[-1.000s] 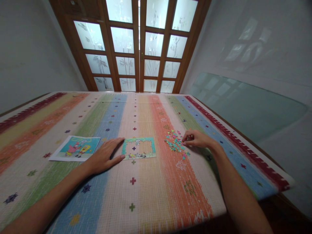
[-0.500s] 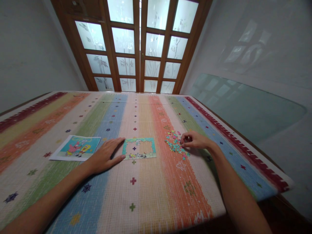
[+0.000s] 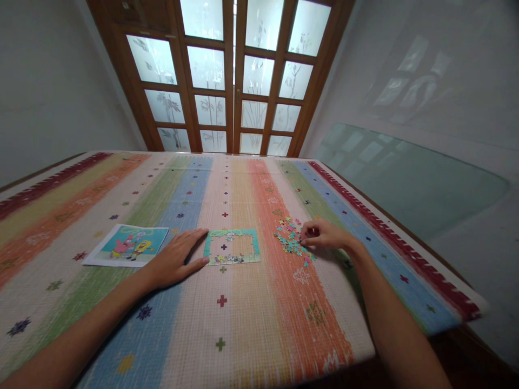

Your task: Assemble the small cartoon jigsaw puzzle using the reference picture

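Puzzle pieces (image 3: 289, 244) are lying heaped — likely light, stiff; grip edges. Right hand (image 3: 325, 234) is resting alongside, pinch unclear; left hand (image 3: 177, 255) is lying spread.

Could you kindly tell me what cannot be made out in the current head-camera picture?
All in the head view:
Whether the bare right hand holds a piece: its curled fingers hide the grip.
The prints on the small, multicoloured loose jigsaw pieces: too small to read.
The lower right corner of the white-bordered paper picture: hidden behind the bare left hand and its wrist.
The tops of the brown-framed, frosted-glass double doors: cut off by the upper edge.
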{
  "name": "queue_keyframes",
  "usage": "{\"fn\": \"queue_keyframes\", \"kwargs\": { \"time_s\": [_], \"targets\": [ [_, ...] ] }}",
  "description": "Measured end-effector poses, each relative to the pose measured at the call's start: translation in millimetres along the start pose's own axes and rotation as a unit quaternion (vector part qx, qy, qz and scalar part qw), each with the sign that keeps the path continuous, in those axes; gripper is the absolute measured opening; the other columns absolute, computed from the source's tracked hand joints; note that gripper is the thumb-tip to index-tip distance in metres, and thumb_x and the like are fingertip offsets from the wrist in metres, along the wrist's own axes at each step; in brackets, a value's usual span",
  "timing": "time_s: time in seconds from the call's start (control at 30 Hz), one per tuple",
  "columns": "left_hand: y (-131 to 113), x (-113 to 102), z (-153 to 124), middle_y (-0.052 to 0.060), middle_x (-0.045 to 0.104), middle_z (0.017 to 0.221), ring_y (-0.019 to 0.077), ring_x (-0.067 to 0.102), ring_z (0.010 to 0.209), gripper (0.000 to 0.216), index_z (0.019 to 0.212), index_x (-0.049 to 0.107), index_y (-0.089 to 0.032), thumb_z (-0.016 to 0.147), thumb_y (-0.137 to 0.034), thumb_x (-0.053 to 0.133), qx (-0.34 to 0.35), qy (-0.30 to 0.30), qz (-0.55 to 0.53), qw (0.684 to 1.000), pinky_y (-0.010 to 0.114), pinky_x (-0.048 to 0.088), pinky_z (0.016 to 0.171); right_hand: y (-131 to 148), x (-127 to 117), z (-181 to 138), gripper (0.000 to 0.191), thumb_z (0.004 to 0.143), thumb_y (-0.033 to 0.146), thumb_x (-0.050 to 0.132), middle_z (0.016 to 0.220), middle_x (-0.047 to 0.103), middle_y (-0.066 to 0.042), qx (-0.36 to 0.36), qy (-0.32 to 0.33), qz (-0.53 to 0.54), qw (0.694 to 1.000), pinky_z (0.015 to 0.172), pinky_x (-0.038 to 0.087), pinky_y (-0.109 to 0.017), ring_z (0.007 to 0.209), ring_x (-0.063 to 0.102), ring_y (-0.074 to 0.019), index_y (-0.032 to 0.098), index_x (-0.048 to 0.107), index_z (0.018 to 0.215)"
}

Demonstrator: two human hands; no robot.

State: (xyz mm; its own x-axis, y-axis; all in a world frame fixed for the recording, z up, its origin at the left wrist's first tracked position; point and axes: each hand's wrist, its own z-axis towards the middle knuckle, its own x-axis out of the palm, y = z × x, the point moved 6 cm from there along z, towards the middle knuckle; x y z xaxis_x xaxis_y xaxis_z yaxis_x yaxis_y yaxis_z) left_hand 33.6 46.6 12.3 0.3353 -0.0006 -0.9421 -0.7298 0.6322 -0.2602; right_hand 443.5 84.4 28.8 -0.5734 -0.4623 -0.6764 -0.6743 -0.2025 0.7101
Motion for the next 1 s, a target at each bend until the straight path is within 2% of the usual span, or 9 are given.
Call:
{"fn": "queue_keyframes", "kwargs": {
  "time_s": [0.07, 0.13, 0.23, 0.4, 0.57, 0.67, 0.8, 0.9, 1.0],
  "targets": [
    [0.3, -0.1, -0.4, 0.016, 0.050, 0.154, 0.0353, 0.051, 0.138, 0.070, 0.155, 0.037, -0.020, 0.100, -0.063, 0.041, 0.002, -0.001, -0.001, 1.000, 0.053, 0.037, 0.117, 6.0, 0.6, -0.3, 0.048, 0.075, 0.061, 0.077, 0.071, 0.064, -0.005, -0.008, 0.004, 0.032, 0.999, 0.060, 0.039, -0.025, 0.064, 0.054, -0.0144, 0.014, 0.070, 0.081],
    [0.5, -0.3, -0.7, 0.015, 0.050, 0.155, 0.0351, 0.051, 0.138, 0.070, 0.155, 0.037, -0.020, 0.100, -0.063, 0.042, 0.004, -0.003, -0.002, 1.000, 0.053, 0.038, 0.117, 17.6, 3.4, 1.6, 0.050, 0.077, 0.061, 0.076, 0.078, 0.068, -0.006, -0.034, 0.006, 0.067, 0.997, 0.061, 0.042, -0.025, 0.067, 0.057, -0.0149, 0.014, 0.072, 0.093],
    [0.6, 0.0, -0.7, 0.015, 0.051, 0.154, 0.0349, 0.051, 0.138, 0.069, 0.154, 0.038, -0.020, 0.100, -0.063, 0.042, 0.005, -0.007, -0.001, 1.000, 0.053, 0.038, 0.117, 42.7, 14.5, 10.0, 0.045, 0.085, 0.056, 0.073, 0.085, 0.070, -0.007, -0.084, -0.012, 0.062, 0.994, 0.066, 0.045, -0.026, 0.074, 0.061, -0.0158, 0.015, 0.074, 0.104],
    [0.8, 1.9, -0.9, 0.018, 0.050, 0.154, 0.0352, 0.049, 0.140, 0.071, 0.153, 0.038, -0.015, 0.101, -0.064, 0.040, -0.005, 0.003, -0.003, 1.000, 0.054, 0.036, 0.117, 88.7, 56.0, 34.8, 0.022, 0.089, 0.034, 0.073, 0.090, 0.072, -0.007, -0.109, -0.064, 0.028, 0.992, 0.068, 0.046, -0.026, 0.075, 0.061, -0.0154, 0.015, 0.077, 0.101],
    [-2.9, -0.3, -0.3, 0.018, 0.050, 0.154, 0.0347, 0.050, 0.139, 0.071, 0.152, 0.039, -0.015, 0.101, -0.064, 0.039, -0.004, 0.005, -0.007, 1.000, 0.053, 0.037, 0.117, 124.3, 101.4, 57.8, 0.016, 0.088, 0.019, 0.076, 0.087, 0.073, -0.004, -0.104, -0.027, 0.034, 0.994, 0.069, 0.048, -0.025, 0.075, 0.062, -0.0144, 0.016, 0.078, 0.104],
    [-4.8, -1.8, 0.7, 0.018, 0.051, 0.153, 0.0348, 0.050, 0.138, 0.071, 0.151, 0.040, -0.015, 0.100, -0.065, 0.039, -0.003, -0.001, -0.009, 1.000, 0.052, 0.037, 0.116, 131.2, 114.5, 68.6, 0.018, 0.089, 0.017, 0.073, 0.084, 0.072, -0.004, -0.089, -0.023, 0.041, 0.995, 0.066, 0.047, -0.024, 0.071, 0.061, -0.0138, 0.014, 0.078, 0.107],
    [-4.1, -0.4, 1.5, 0.018, 0.052, 0.152, 0.0343, 0.051, 0.138, 0.071, 0.151, 0.039, -0.015, 0.101, -0.065, 0.039, -0.001, 0.000, -0.009, 1.000, 0.052, 0.037, 0.117, 129.6, 120.3, 79.7, 0.018, 0.088, 0.015, 0.075, 0.077, 0.069, -0.003, -0.095, -0.070, 0.052, 0.992, 0.063, 0.044, -0.024, 0.067, 0.058, -0.0130, 0.013, 0.079, 0.105],
    [-2.8, 1.0, 1.2, 0.019, 0.051, 0.153, 0.0341, 0.050, 0.139, 0.071, 0.152, 0.038, -0.015, 0.101, -0.064, 0.040, 0.001, 0.002, -0.010, 1.000, 0.052, 0.036, 0.117, 127.4, 122.8, 84.5, 0.014, 0.085, 0.013, 0.079, 0.073, 0.066, -0.001, -0.117, -0.102, 0.044, 0.987, 0.064, 0.042, -0.023, 0.065, 0.055, -0.0116, 0.013, 0.079, 0.099],
    [-2.8, 0.9, 0.6, 0.018, 0.050, 0.153, 0.0340, 0.049, 0.139, 0.069, 0.153, 0.037, -0.016, 0.101, -0.063, 0.041, 0.002, 0.000, -0.014, 1.000, 0.052, 0.036, 0.117, 130.4, 122.1, 84.7, 0.008, 0.082, 0.011, 0.083, 0.074, 0.063, -0.001, -0.166, -0.136, -0.011, 0.977, 0.069, 0.041, -0.024, 0.069, 0.054, -0.0119, 0.015, 0.079, 0.088]
  ]
}}
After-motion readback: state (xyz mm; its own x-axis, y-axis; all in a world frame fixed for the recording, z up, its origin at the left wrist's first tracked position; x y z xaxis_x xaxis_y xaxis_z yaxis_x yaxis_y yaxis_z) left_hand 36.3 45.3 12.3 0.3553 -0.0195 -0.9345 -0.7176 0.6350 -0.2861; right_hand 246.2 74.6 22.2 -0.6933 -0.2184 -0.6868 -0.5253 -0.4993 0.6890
